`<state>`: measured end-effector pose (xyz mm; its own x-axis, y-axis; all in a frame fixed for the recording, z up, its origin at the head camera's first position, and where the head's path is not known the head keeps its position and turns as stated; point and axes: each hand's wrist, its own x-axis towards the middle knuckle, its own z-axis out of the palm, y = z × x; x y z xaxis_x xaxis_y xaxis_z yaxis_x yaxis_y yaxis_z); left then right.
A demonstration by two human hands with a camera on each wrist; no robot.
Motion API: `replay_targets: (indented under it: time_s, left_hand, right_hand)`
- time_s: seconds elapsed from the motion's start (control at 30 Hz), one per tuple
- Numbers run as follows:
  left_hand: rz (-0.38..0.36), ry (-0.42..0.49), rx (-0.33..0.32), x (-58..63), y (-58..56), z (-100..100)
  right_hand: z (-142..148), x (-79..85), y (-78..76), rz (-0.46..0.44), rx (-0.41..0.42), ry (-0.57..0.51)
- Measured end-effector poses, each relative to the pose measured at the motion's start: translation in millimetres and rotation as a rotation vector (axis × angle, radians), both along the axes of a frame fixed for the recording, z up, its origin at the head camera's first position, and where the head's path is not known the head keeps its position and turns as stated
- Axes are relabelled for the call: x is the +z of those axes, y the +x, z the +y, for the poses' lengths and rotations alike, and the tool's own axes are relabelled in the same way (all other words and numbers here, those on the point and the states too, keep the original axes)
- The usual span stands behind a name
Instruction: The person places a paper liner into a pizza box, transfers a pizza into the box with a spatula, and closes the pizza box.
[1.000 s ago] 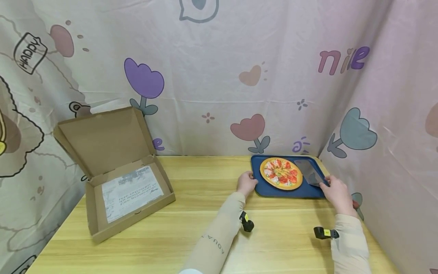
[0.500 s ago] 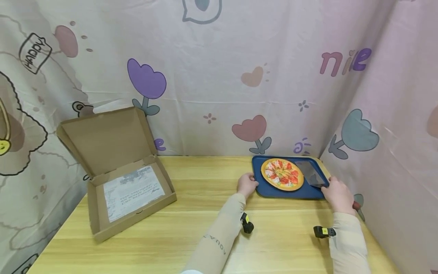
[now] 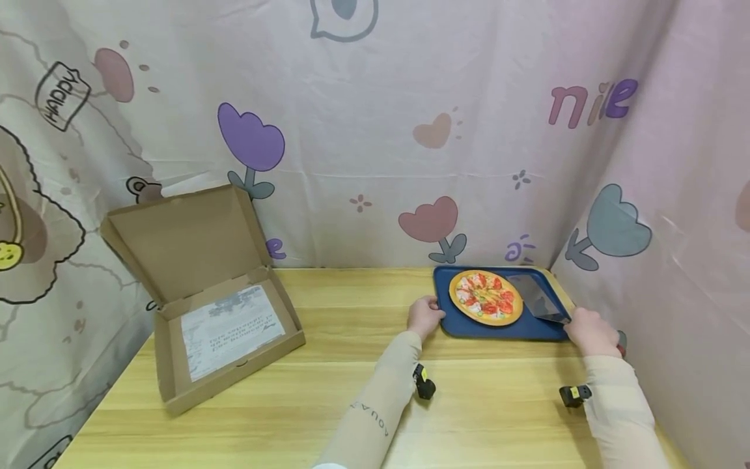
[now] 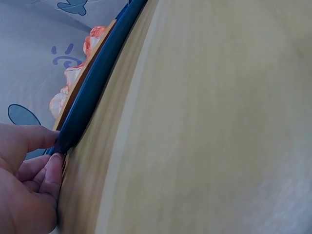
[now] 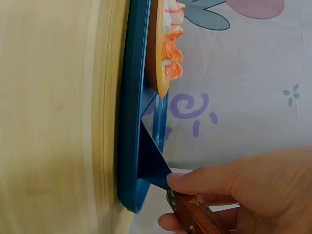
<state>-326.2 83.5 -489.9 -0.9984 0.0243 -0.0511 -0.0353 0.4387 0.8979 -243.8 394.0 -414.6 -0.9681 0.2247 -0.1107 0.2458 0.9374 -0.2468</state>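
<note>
A blue tray (image 3: 469,327) lies at the back right of the table, bearing a toy pizza (image 3: 486,298) with an orange crust and red and white toppings. My left hand (image 3: 425,317) pinches the tray's left rim between thumb and fingers. At the other end, my right hand (image 3: 592,332) grips the brown wooden handle (image 5: 195,213) of a spatula. Its flat, shiny metal blade (image 3: 532,294) slants over the tray's right part, beside the pizza. In the right wrist view the blade rises from the tray toward my thumb. Most of the handle is hidden in the head view.
On the left of the wooden table (image 3: 351,365), a cardboard box (image 3: 193,251) stands with its lid raised and a printed sheet (image 3: 234,329) inside. A patterned curtain (image 3: 351,130) hangs behind the table and along both sides.
My right hand has shifted a little to the right, from the tray's right edge onto the spatula handle. The blade has moved slightly with it. My left hand stays at the tray rim.
</note>
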Motion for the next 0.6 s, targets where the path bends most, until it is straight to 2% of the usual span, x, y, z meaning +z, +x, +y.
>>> replay_targets:
  time_s: [0.13, 0.37, 0.6]
  left_hand:
    - [0.019, -0.008, -0.008, 0.4, -2.5, -1]
    - [0.02, -0.026, -0.007, -0.9, -4.7, -2]
    - [0.017, -0.031, -0.008, 0.1, -3.1, -3]
  right_hand:
    - [6, 7.5, 0.5, -0.015, 0.041, 0.008]
    - [15, 23.1, 2.5, -0.033, 0.055, 0.011]
    - [21, 44.8, 1.3, -0.107, 0.07, 0.016]
